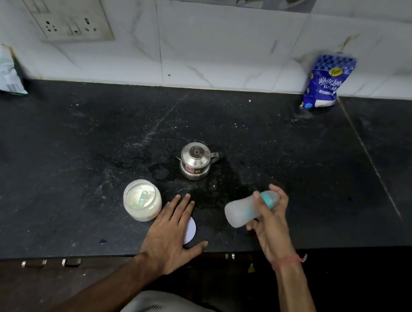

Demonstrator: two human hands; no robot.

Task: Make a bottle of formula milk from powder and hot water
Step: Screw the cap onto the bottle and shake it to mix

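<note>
Milky plastic, the bottle [246, 209] lies tilted in our right hand [268, 220], fingers curled round it. Our left hand [172, 233] rests flat on a white lid [190, 229], beside the open powder jar [142, 199]. A loose cap could leak when shaken.

head: worn on person's head | faces forward-down | near countertop [65, 161] | single view
</note>
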